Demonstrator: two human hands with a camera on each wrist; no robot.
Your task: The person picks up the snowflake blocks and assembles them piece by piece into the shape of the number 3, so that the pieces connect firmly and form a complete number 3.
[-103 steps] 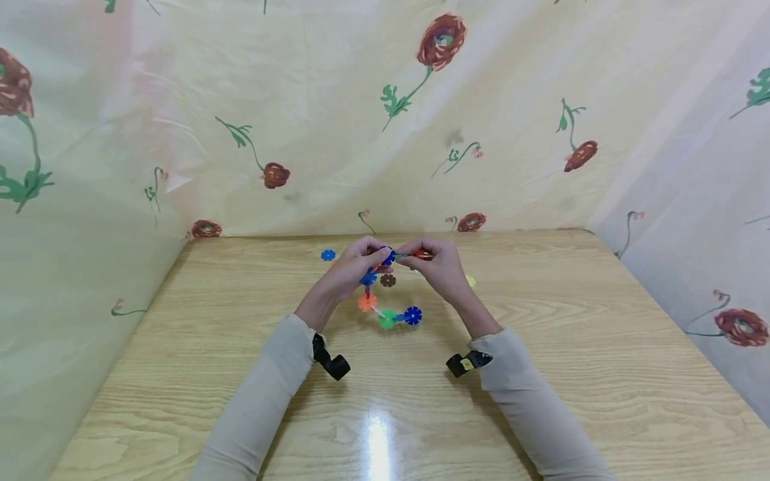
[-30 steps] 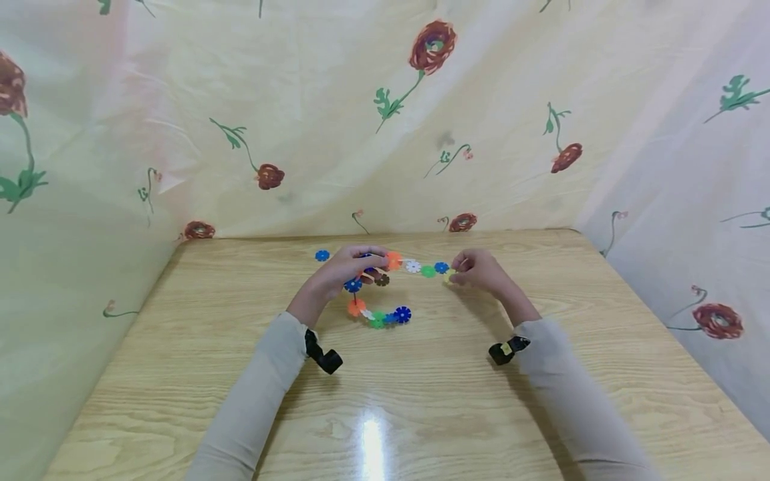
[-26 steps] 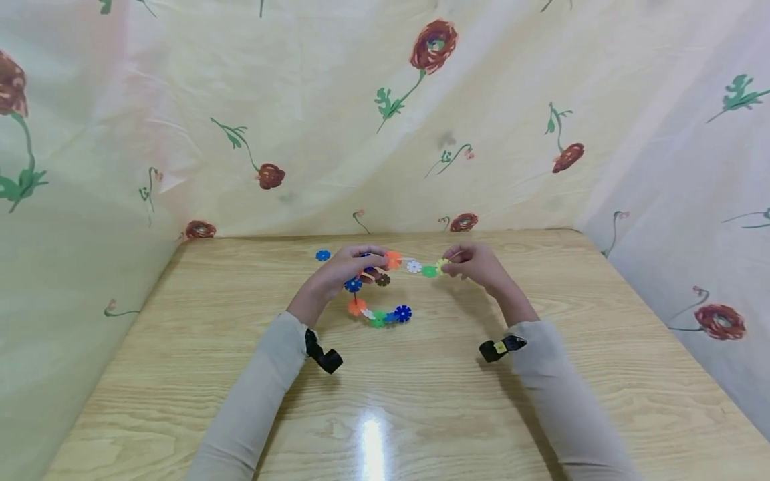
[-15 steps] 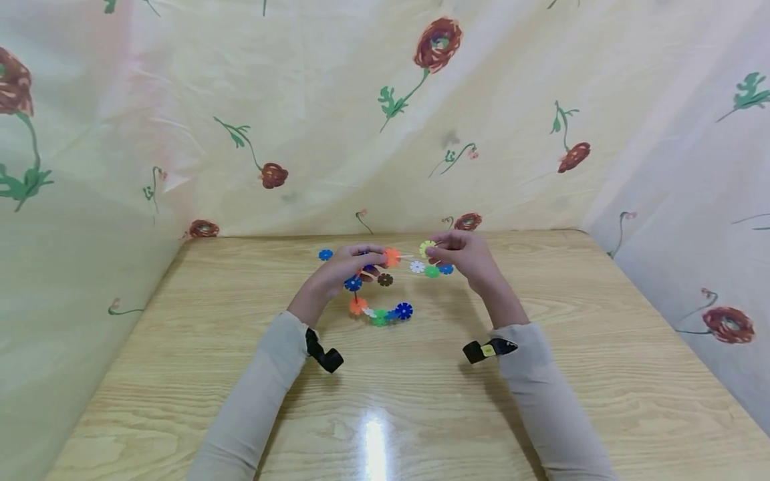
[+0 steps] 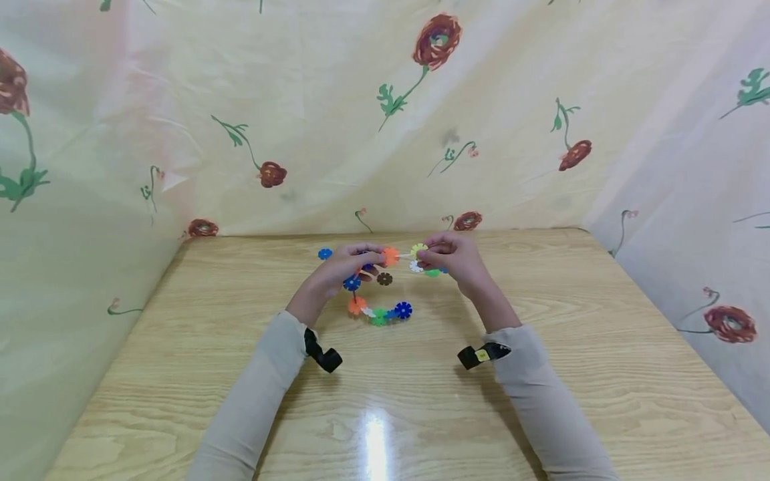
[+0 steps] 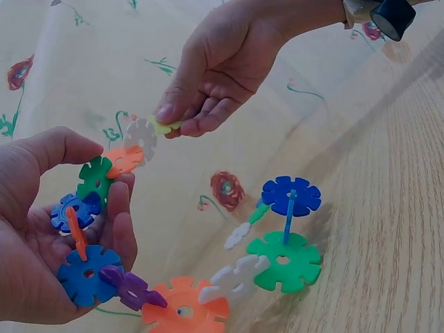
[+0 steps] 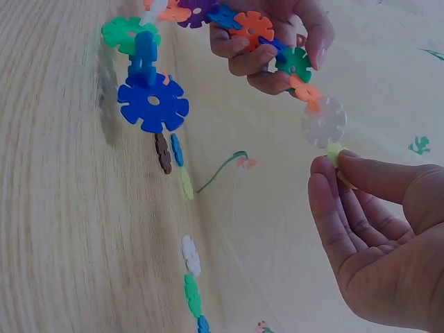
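Note:
My left hand holds a curved chain of notched plastic snowflake discs; in the left wrist view, thumb and fingers are at its green disc. Beyond the fingertips come an orange disc and a whitish disc at that end. My right hand pinches a yellow disc between thumb and index finger, edge-on at the whitish disc's rim. Below the left hand the chain curves through blue, purple, orange and white discs to a green disc and a dark blue disc.
Loose discs lie on the wooden table: a brown one, a blue one at the back left, and a white one and a green one below the right hand. Flowered cloth stands behind the table.
My right hand has picked up the yellow disc at the right and carried it left to the chain's whitish end. My left hand keeps its hold, nearly still over the last second.

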